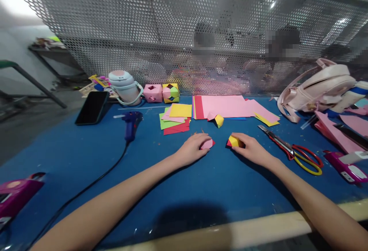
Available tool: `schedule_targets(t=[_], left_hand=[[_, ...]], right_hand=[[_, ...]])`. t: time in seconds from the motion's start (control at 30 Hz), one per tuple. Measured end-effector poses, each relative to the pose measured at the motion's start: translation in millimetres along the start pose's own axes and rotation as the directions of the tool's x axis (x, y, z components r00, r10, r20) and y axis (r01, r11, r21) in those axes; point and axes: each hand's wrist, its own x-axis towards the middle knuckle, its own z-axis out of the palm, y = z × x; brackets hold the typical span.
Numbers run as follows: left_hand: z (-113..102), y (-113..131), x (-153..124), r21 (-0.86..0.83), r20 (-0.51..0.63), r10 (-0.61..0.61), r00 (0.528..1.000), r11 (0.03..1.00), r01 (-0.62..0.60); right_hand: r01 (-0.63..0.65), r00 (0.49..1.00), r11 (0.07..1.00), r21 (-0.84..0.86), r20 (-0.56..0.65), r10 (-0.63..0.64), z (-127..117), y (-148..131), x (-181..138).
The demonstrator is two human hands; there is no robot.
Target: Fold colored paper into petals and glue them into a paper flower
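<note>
My left hand [193,148] rests on the blue table [120,182] with its fingers curled over a small pink folded paper piece [207,144]. My right hand [249,148] lies a short way to the right, fingers closed on a yellow and red folded paper piece [234,141]. The two pieces are apart, with a gap of bare blue between them. A third folded piece in pink and yellow [216,119] sits just beyond, in front of a stack of pink sheets [227,106]. Small coloured paper squares [176,118] lie beyond my left hand.
Scissors [301,154] with red and yellow handles lie to the right. A blue glue gun [130,125] with its cord, a black phone [92,107], a bottle [124,86] and two paper cubes [161,93] stand at the back left. A pink bag [319,86] sits right. People sit behind the perforated screen [178,32].
</note>
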Motion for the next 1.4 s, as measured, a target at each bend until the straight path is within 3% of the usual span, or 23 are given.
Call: schedule_targets(t=[0.13, 0.27, 0.57, 0.83, 1.4], left_hand=[[0, 12, -4, -0.104, -0.113, -0.045, 0.993, 0.994, 0.034], [3, 25, -11, -0.164, -0.193, -0.025, 0.981, 0.986, -0.008], [14, 26, -20, -0.068, -0.275, 0.085, 0.958, 0.992, -0.108], [17, 27, -22, 0.011, -0.285, 0.192, 0.939, 0.98, -0.197], [20, 24, -22, 0.015, -0.251, 0.25, 0.935, 0.967, -0.254]], right_hand=[[-0.028, 0.994, 0.991, 0.13, -0.102, 0.042, 9, -24, -1], [-0.011, 0.983, 0.985, 0.172, -0.178, 0.042, 13, -36, -1], [0.033, 0.979, 0.992, 0.12, -0.204, -0.008, 14, -42, -4], [0.086, 0.967, 0.994, 0.06, -0.247, -0.069, 22, -43, -7], [0.048, 0.987, 0.99, 0.129, -0.156, -0.028, 22, -54, -10]])
